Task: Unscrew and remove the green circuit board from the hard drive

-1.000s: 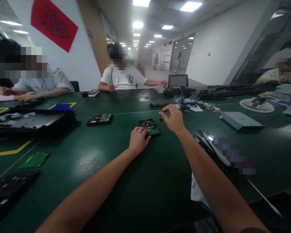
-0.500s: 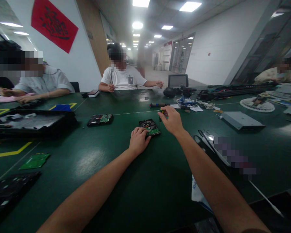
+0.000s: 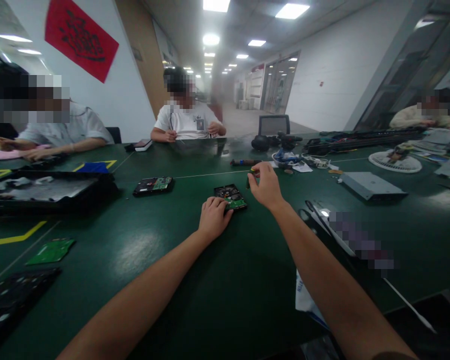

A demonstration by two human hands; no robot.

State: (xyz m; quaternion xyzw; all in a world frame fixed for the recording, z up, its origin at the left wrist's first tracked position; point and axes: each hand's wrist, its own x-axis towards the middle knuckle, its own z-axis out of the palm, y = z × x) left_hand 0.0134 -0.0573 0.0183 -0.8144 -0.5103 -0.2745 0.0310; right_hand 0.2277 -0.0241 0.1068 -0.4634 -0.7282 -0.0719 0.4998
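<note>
A hard drive with a green circuit board lies on the table in front of me. My left hand grips its near left edge, with the fingers over the board and the thumb along the near side. My right hand is just to the right of the drive, raised a little, its fingers pinched around a small screwdriver. Only a dark end and a bit of yellow show of that tool; the rest is hidden by the fingers. The right hand appears apart from the drive.
Another hard drive lies to the left, near a black tray. A loose green circuit board is at the lower left. On the right are a grey metal box and a white round grille. Co-workers sit around the table.
The co-worker across the table has drawn one outstretched hand in toward the chest. My hands stay almost where they were, with the left on the drive; the view has shifted slightly.
</note>
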